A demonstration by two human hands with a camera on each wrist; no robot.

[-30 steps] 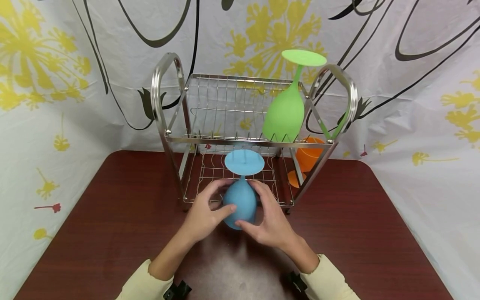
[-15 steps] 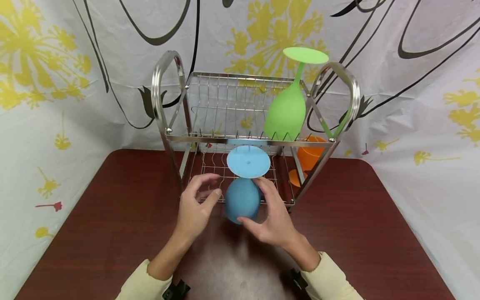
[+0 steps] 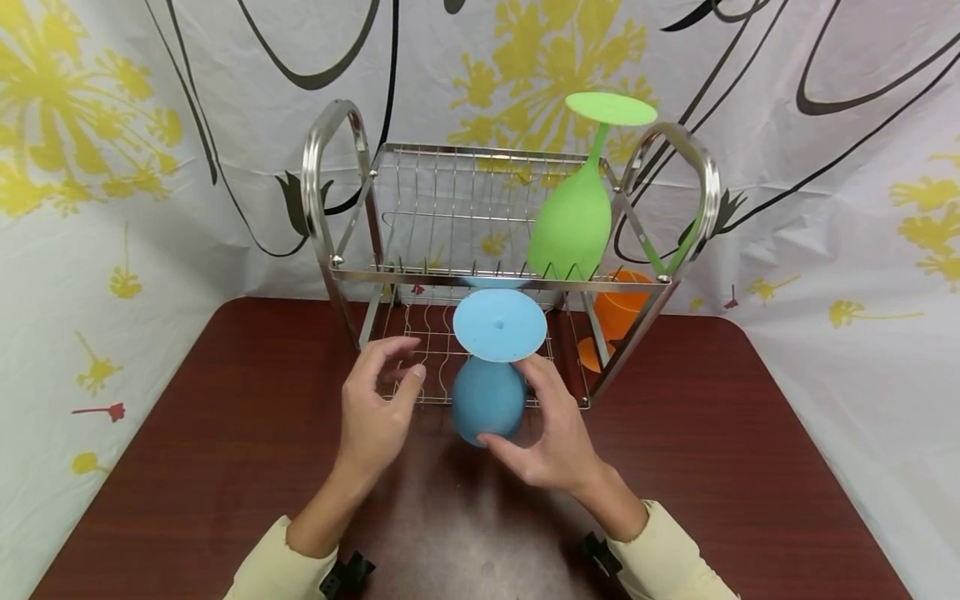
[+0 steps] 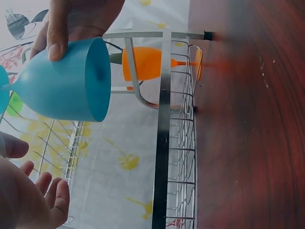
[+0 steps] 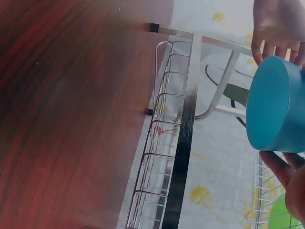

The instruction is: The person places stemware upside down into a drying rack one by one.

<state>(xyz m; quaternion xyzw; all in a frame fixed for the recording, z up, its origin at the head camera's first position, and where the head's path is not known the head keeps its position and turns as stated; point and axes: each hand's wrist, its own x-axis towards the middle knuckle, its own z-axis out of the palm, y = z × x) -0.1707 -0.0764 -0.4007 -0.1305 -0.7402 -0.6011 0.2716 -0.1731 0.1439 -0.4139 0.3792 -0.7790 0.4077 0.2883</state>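
Observation:
A blue plastic wine glass (image 3: 489, 402) is held upside down in front of the dish rack, its round foot uppermost and its rim facing down. My right hand (image 3: 557, 433) grips the bowl from the right, thumb in front and fingers behind. In the right wrist view the glass (image 5: 291, 105) shows its open mouth, raised above the table. My left hand (image 3: 375, 417) is apart from the glass on its left, fingers loosely bent around nothing. The left wrist view also shows the left hand (image 4: 28, 195) holding nothing.
A two-tier metal dish rack (image 3: 495, 282) stands on the dark red table (image 3: 225, 467). An upside-down green wine glass (image 3: 573, 221) sits at the right of its upper tier. An orange wine glass (image 3: 621, 308) stands by the rack's right side. A patterned curtain (image 3: 112, 208) hangs behind.
My left hand has let go of the blue wine glass and drawn away to the left. The right hand still grips it; the glass has risen slightly, its foot now tipped toward me.

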